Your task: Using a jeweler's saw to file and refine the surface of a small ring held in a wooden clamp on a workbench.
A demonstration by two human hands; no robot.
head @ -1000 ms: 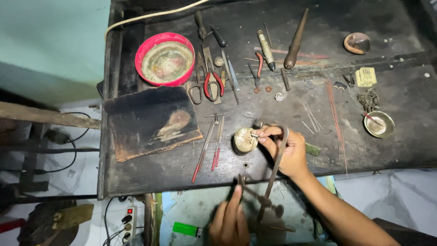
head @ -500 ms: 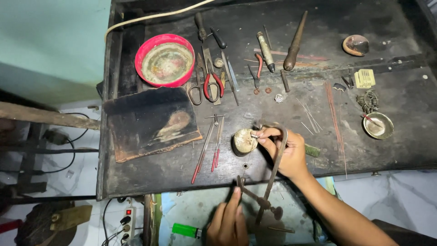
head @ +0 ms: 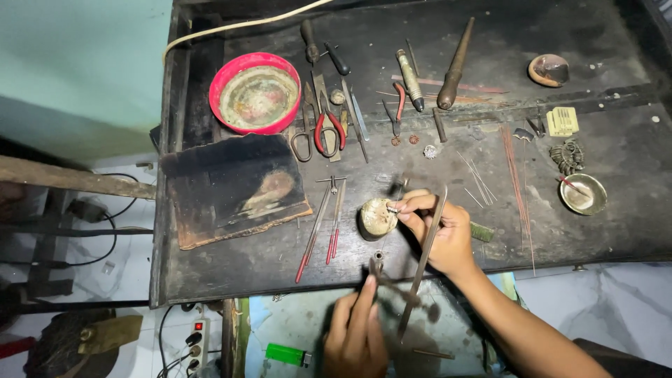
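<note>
Two bare hands are shown: left hand (head: 355, 337) and right hand (head: 443, 232). No gloves, rings or watch are worn. The right forearm is uncovered (no sleeve is seen up to the frame edge).

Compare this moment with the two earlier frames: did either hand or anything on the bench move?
Hardly anything moved. The right hand keeps its fingertips at the small round shell-like piece, long tweezers lying along it as before. The left hand has crept slightly up toward the bench edge, still on a thin tool. The red bowl, the pliers and the dark charred block lie unchanged.
</note>
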